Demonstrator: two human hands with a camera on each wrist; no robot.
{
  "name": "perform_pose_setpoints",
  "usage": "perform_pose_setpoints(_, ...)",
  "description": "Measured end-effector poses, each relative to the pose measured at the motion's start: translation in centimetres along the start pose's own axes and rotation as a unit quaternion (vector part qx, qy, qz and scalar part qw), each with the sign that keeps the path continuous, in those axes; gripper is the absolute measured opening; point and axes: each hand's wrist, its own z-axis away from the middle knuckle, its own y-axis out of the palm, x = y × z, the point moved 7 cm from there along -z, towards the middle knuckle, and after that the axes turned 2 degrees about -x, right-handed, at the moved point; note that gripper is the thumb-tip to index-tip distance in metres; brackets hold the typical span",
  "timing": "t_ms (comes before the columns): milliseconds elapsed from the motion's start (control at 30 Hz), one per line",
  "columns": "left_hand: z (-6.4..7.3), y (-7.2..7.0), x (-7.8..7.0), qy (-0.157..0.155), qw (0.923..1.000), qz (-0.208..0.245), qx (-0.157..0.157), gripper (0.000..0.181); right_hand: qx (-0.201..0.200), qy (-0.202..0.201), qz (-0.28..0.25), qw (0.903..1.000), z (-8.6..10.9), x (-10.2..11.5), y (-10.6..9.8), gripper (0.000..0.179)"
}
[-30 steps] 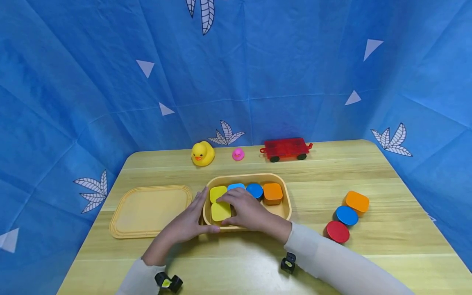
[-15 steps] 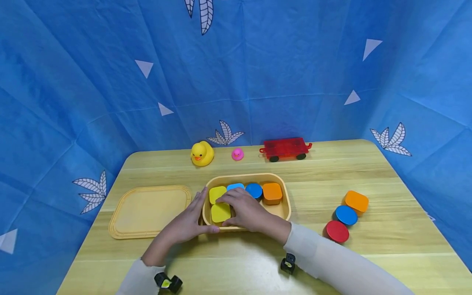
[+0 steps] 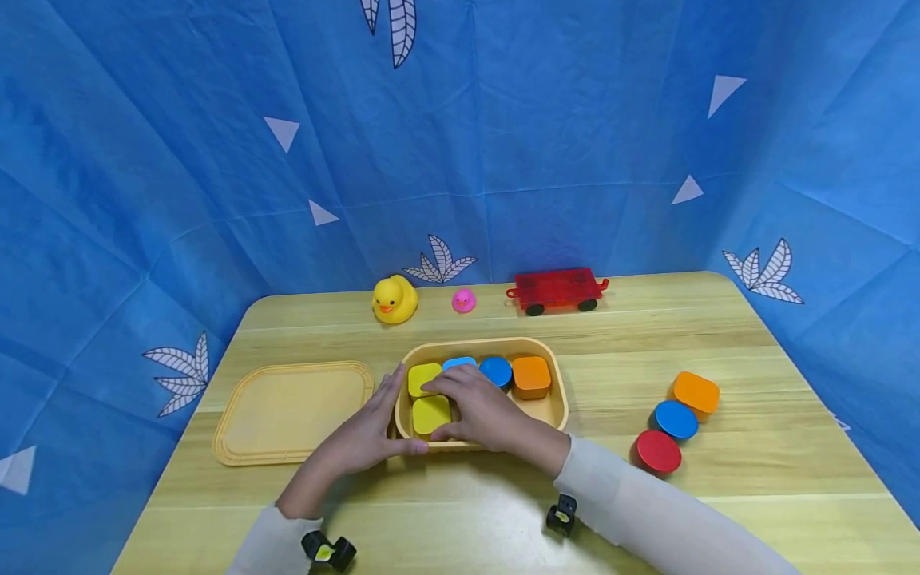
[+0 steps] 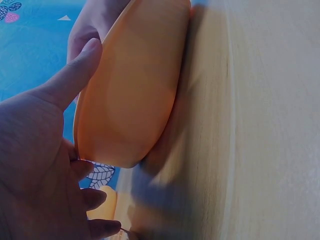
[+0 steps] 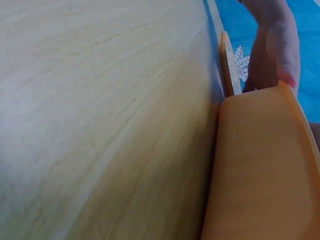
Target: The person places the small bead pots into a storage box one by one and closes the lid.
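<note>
A pale orange oval-cornered box [image 3: 557,399] stands in the middle of the table in the head view. My left hand [image 3: 370,431] holds its left end, thumb at the near rim and fingers along the left side. My right hand [image 3: 483,407] reaches inside and pinches the nearer yellow block [image 3: 430,416] between thumb and fingers. Behind that block lies another yellow block [image 3: 424,378]. Further right in the box are a light blue block [image 3: 458,362], partly hidden by the right hand, a round blue block [image 3: 496,372] and an orange block [image 3: 531,375].
A flat matching lid [image 3: 295,411] lies left of the box. Loose orange [image 3: 695,394], blue [image 3: 676,420] and red blocks [image 3: 657,452] sit at the right. A yellow duck [image 3: 394,299], a pink duck [image 3: 464,301] and a red toy wagon [image 3: 556,291] line the back.
The nearer yellow block under my right fingers has shifted slightly toward the near side of the box, widening the gap to the other yellow block. Both hands have barely moved.
</note>
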Motion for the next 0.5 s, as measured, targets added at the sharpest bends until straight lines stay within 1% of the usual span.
perform_pose_setpoints(133, 0.0, -0.1, -0.1, 0.006, 1.0000, 0.000, -0.002, 0.123, -0.006, 0.014, -0.012, 0.9998, 0.1, -0.1, -0.4, 0.063)
perform_pose_setpoints(300, 0.0, -0.1, -0.1, 0.009, 1.0000, -0.001, -0.002, 0.123, 0.002, 0.049, -0.033, 0.9982, 0.4, -0.7, -0.9, 0.063)
perform_pose_setpoints(400, 0.0, -0.1, -0.1, 0.008, 1.0000, -0.004, -0.001, 0.123, -0.002, 0.059, -0.053, 0.9968, 0.8, -0.8, -1.5, 0.062)
perform_pose_setpoints(500, 0.0, -0.1, -0.1, 0.007, 1.0000, -0.006, 0.000, 0.123, -0.015, 0.067, -0.080, 0.9944, 1.4, -1.0, -2.4, 0.062)
